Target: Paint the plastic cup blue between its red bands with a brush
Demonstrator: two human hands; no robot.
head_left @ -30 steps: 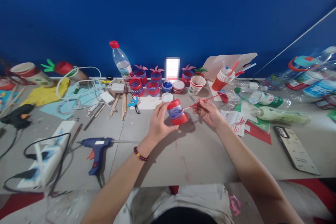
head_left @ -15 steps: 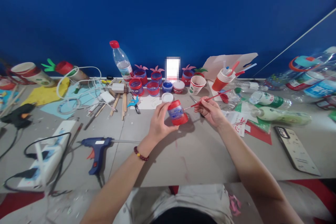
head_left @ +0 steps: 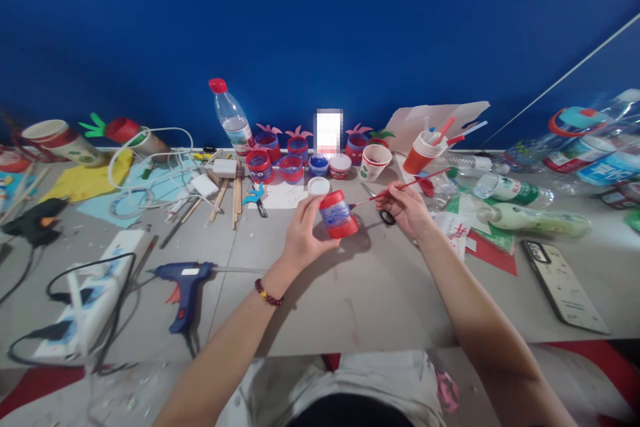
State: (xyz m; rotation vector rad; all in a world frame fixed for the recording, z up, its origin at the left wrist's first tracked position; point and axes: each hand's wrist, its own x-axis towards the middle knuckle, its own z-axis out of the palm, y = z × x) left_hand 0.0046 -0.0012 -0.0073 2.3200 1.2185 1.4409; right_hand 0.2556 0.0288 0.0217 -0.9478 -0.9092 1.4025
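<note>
My left hand (head_left: 306,230) is closed around a small plastic cup (head_left: 337,214), tilted on its side above the table. Red bands run along both its ends, and streaky blue paint covers the middle. In my right hand (head_left: 406,208) a thin red paintbrush (head_left: 367,199) is pinched, its dark tip at the cup's right side. An open pot of blue paint (head_left: 319,165) stands behind the cup, beside a pot of red paint (head_left: 341,165). A white lid (head_left: 319,185) lies just in front of them. Scissors (head_left: 387,217) lie on the table below my right hand.
Several painted cups (head_left: 259,166) and a bottle (head_left: 234,121) stand along the blue wall. A paper cup (head_left: 376,162) is right of the paints. Left lie a blue glue gun (head_left: 185,287) and a power strip (head_left: 95,293); right, a phone (head_left: 565,287) and plastic bottles (head_left: 515,189).
My right hand has shifted slightly right with the paintbrush, uncovering more of the scissors' handle. The brush tip looks darker now. The cup in my left hand has barely moved.
</note>
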